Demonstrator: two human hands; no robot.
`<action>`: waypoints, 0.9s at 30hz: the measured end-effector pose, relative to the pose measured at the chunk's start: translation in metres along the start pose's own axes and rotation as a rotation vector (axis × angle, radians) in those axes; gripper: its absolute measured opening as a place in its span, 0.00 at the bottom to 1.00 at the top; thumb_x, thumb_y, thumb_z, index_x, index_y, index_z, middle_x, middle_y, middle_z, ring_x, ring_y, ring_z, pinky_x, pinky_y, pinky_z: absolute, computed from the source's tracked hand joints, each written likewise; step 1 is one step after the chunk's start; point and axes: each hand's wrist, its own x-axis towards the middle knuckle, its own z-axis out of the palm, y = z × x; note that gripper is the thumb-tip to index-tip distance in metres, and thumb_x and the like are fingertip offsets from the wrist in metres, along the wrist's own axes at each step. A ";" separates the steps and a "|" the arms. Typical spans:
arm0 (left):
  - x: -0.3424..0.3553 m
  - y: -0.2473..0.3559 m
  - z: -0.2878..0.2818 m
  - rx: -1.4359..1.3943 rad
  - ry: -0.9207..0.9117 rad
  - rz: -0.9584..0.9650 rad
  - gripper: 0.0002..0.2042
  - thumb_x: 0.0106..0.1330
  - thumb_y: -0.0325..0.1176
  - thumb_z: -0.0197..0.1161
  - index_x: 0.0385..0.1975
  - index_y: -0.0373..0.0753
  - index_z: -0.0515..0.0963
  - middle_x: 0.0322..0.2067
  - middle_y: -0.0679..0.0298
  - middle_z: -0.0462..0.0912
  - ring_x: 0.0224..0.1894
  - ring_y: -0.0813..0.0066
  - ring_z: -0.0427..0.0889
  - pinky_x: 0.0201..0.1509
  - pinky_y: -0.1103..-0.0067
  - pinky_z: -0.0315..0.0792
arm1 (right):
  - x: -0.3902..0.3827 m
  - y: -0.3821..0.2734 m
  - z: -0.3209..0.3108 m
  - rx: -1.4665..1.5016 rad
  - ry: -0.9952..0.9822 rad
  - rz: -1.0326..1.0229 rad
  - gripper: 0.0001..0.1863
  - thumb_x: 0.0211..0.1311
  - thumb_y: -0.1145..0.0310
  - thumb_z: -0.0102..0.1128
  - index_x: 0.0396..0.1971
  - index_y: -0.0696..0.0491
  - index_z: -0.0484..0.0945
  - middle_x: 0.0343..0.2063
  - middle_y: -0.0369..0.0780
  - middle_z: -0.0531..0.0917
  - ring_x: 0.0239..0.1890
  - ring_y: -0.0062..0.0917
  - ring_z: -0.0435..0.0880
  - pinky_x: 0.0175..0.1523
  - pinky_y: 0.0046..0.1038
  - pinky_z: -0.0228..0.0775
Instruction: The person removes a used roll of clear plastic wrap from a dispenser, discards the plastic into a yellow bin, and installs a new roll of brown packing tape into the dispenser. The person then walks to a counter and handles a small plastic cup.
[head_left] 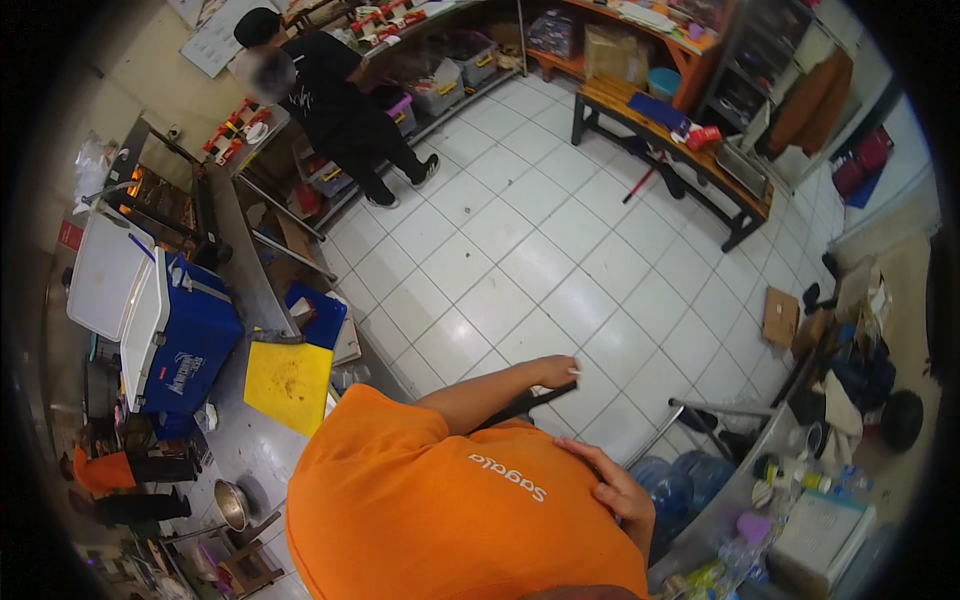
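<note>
My left hand (556,372) reaches out in front of my orange shirt (450,510), its fingers closed. A small white bit shows at its fingertips, too small to name. Just below that hand, a narrow black strip (548,396) sticks out from my front; whether the hand grips it is unclear. My right hand (612,482) lies against the side of my shirt with its fingers stretched out, holding nothing that I can see. To my left, a yellow board (288,388) lies on the steel counter (245,455), beside a blue cooler box (190,335) with its white lid raised.
A person in black (325,100) stands by shelves at the far left. A wooden bench (655,125) stands at the far right. Large blue water bottles (665,485) and a cluttered table (820,540) are on my right. White floor tiles (500,250) stretch ahead.
</note>
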 end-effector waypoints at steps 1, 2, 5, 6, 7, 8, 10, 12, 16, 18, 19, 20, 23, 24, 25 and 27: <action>0.015 0.034 -0.035 -0.032 -0.036 0.055 0.22 0.69 0.46 0.57 0.53 0.34 0.76 0.48 0.46 0.83 0.51 0.49 0.81 0.57 0.64 0.74 | 0.015 -0.005 -0.015 -0.090 -0.050 -0.008 0.41 0.73 0.44 0.45 0.71 0.62 0.55 0.72 0.47 0.59 0.76 0.37 0.51 0.77 0.36 0.38; 0.031 0.061 -0.062 -0.069 -0.082 0.122 0.21 0.70 0.46 0.58 0.53 0.35 0.76 0.47 0.48 0.84 0.50 0.52 0.82 0.56 0.65 0.75 | 0.025 -0.009 -0.027 -0.047 -0.036 0.001 0.41 0.73 0.44 0.45 0.71 0.62 0.55 0.72 0.47 0.59 0.76 0.37 0.51 0.77 0.36 0.38; 0.102 0.050 -0.127 -0.017 -0.139 0.175 0.20 0.73 0.46 0.55 0.56 0.38 0.75 0.46 0.54 0.83 0.48 0.58 0.82 0.54 0.67 0.75 | 0.041 -0.011 -0.064 0.044 -0.016 0.031 0.39 0.74 0.46 0.45 0.72 0.61 0.55 0.72 0.47 0.58 0.76 0.36 0.51 0.77 0.36 0.39; 0.135 0.018 -0.124 -0.042 -0.063 0.184 0.20 0.73 0.48 0.56 0.55 0.39 0.75 0.46 0.54 0.84 0.47 0.59 0.83 0.52 0.68 0.76 | 0.039 -0.011 -0.075 0.066 -0.020 0.048 0.38 0.75 0.48 0.45 0.72 0.61 0.55 0.72 0.47 0.58 0.76 0.35 0.51 0.76 0.35 0.39; 0.167 0.017 -0.141 0.043 0.025 0.152 0.20 0.72 0.47 0.56 0.54 0.40 0.76 0.46 0.53 0.83 0.47 0.59 0.83 0.52 0.68 0.76 | 0.050 -0.010 -0.095 0.072 0.032 0.031 0.37 0.75 0.49 0.45 0.72 0.61 0.55 0.72 0.47 0.58 0.76 0.35 0.51 0.76 0.35 0.40; 0.186 -0.020 -0.141 -0.090 0.211 0.059 0.18 0.71 0.45 0.58 0.52 0.39 0.77 0.46 0.51 0.83 0.47 0.57 0.83 0.52 0.66 0.76 | 0.066 -0.012 -0.118 0.062 0.003 0.064 0.35 0.76 0.51 0.44 0.72 0.61 0.55 0.72 0.47 0.58 0.76 0.34 0.51 0.76 0.35 0.41; 0.205 -0.141 -0.149 0.598 0.121 -0.062 0.18 0.68 0.44 0.55 0.47 0.37 0.80 0.50 0.46 0.82 0.52 0.50 0.81 0.57 0.61 0.75 | 0.088 -0.015 -0.159 0.078 -0.093 0.156 0.33 0.77 0.54 0.43 0.73 0.60 0.54 0.72 0.47 0.58 0.76 0.33 0.52 0.76 0.34 0.42; 0.203 -0.178 -0.153 0.302 0.101 -0.478 0.25 0.66 0.53 0.53 0.46 0.36 0.83 0.55 0.44 0.79 0.57 0.48 0.79 0.60 0.59 0.72 | 0.112 -0.038 -0.214 0.000 -0.093 0.169 0.32 0.78 0.56 0.44 0.72 0.58 0.55 0.71 0.47 0.62 0.74 0.33 0.57 0.74 0.33 0.48; 0.142 -0.177 -0.191 0.147 -0.030 -0.374 0.22 0.66 0.47 0.49 0.42 0.36 0.84 0.45 0.45 0.84 0.49 0.47 0.83 0.55 0.61 0.75 | 0.154 -0.070 -0.342 -0.327 0.021 0.354 0.30 0.77 0.56 0.48 0.70 0.57 0.60 0.64 0.47 0.73 0.65 0.33 0.71 0.67 0.33 0.63; 0.084 -0.203 -0.191 -0.141 0.176 -0.534 0.22 0.67 0.49 0.52 0.43 0.37 0.83 0.42 0.49 0.85 0.48 0.50 0.83 0.55 0.64 0.75 | 0.204 -0.112 -0.384 -0.443 -0.060 0.388 0.31 0.75 0.52 0.51 0.69 0.55 0.62 0.60 0.47 0.76 0.60 0.33 0.76 0.63 0.35 0.68; 0.049 -0.223 -0.185 -0.222 0.335 -0.559 0.21 0.69 0.49 0.51 0.46 0.39 0.81 0.44 0.52 0.85 0.51 0.54 0.82 0.58 0.66 0.74 | 0.235 -0.134 -0.405 -0.507 -0.110 0.400 0.32 0.74 0.51 0.52 0.69 0.54 0.63 0.59 0.47 0.77 0.58 0.33 0.78 0.61 0.36 0.71; 0.039 -0.226 -0.188 -0.308 0.416 -0.742 0.19 0.70 0.49 0.52 0.48 0.40 0.80 0.47 0.54 0.84 0.53 0.57 0.81 0.60 0.67 0.72 | 0.263 -0.150 -0.425 -0.642 -0.165 0.383 0.32 0.73 0.50 0.53 0.67 0.56 0.64 0.58 0.49 0.78 0.57 0.35 0.79 0.60 0.35 0.71; 0.009 -0.245 -0.179 -0.361 0.824 -1.047 0.20 0.70 0.48 0.53 0.45 0.36 0.78 0.43 0.53 0.85 0.45 0.57 0.85 0.52 0.66 0.77 | 0.354 -0.181 -0.462 -0.963 -0.396 0.279 0.32 0.71 0.48 0.55 0.64 0.58 0.68 0.55 0.52 0.79 0.56 0.42 0.80 0.60 0.36 0.71; 0.008 -0.238 -0.173 -0.542 0.980 -1.095 0.19 0.71 0.47 0.53 0.46 0.36 0.78 0.41 0.55 0.85 0.39 0.62 0.85 0.44 0.68 0.78 | 0.388 -0.187 -0.467 -1.031 -0.476 0.225 0.33 0.70 0.48 0.55 0.64 0.57 0.69 0.55 0.53 0.79 0.56 0.44 0.80 0.60 0.37 0.71; 0.009 -0.230 -0.166 -0.716 1.134 -1.130 0.18 0.72 0.46 0.52 0.47 0.36 0.77 0.38 0.57 0.85 0.33 0.66 0.84 0.36 0.70 0.78 | 0.424 -0.193 -0.468 -1.096 -0.544 0.164 0.33 0.70 0.47 0.55 0.63 0.57 0.69 0.55 0.54 0.79 0.56 0.45 0.79 0.59 0.38 0.71; 0.015 -0.208 -0.139 -0.922 1.165 -1.203 0.18 0.71 0.45 0.52 0.43 0.35 0.78 0.35 0.52 0.86 0.30 0.67 0.85 0.34 0.70 0.79 | 0.500 -0.208 -0.446 -1.211 -0.696 0.115 0.32 0.70 0.49 0.56 0.64 0.58 0.69 0.56 0.51 0.79 0.57 0.42 0.79 0.59 0.37 0.72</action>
